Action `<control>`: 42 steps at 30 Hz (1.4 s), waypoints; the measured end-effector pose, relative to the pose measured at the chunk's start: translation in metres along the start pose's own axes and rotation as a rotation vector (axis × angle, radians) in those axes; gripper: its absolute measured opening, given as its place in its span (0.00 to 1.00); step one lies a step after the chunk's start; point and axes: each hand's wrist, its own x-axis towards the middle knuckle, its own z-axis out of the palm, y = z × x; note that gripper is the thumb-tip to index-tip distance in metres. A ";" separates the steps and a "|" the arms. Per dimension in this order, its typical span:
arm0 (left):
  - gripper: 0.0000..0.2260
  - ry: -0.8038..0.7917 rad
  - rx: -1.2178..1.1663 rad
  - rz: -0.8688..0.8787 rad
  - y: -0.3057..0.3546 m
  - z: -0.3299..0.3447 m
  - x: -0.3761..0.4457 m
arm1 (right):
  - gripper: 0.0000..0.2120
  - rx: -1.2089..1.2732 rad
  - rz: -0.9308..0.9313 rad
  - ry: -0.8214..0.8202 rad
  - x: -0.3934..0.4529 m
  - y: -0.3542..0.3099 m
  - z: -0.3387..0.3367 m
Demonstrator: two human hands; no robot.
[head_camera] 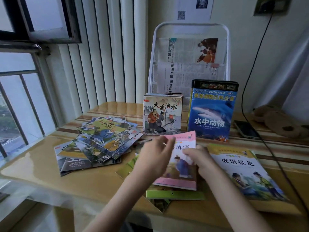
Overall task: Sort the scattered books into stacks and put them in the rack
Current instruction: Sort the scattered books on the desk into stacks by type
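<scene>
Two hands (175,158) hold pink book (180,166) reading "填字".

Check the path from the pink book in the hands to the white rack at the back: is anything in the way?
Yes. Two upright sets of books stand in front of the white rack: the square picture books and the blue shark book. Both lie between it and the pink book, which the left hand and right hand hold.
</scene>
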 end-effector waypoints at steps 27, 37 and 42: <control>0.12 -0.172 -0.573 -0.293 0.067 0.089 0.054 | 0.25 -0.340 -0.455 0.516 -0.036 -0.005 -0.132; 0.31 -0.492 -0.029 -0.035 0.051 0.149 0.033 | 0.23 -0.978 -0.084 0.508 -0.024 0.051 -0.135; 0.30 -0.304 0.365 -0.094 -0.007 0.086 0.066 | 0.26 -0.985 -0.437 0.325 -0.055 0.008 -0.066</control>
